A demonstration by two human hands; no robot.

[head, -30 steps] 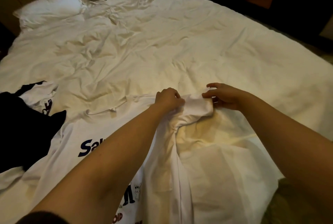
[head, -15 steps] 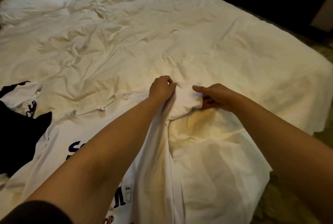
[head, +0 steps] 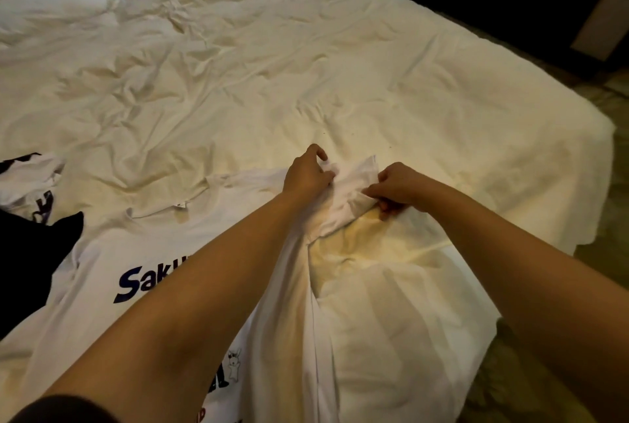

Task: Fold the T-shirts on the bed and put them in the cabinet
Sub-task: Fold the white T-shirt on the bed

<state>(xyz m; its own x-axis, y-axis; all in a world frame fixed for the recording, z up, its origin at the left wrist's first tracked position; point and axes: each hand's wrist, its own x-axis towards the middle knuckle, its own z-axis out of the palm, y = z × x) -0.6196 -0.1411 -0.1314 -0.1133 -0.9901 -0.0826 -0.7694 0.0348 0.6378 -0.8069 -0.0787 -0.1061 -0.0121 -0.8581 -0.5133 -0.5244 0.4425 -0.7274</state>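
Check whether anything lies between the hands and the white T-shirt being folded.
Nothing visible does. The left hand and right hand both already grip the sleeve of the white T-shirt directly. The black garment lies off at the left, overlapping only the shirt's far edge.

Counts on the bed (head: 340, 65)

Two hands, left (head: 308, 172) and right (head: 396, 186); one white printed T-shirt (head: 102, 269); one more white T-shirt (head: 30, 181); one black garment (head: 30, 262); two pillows (head: 51, 3).
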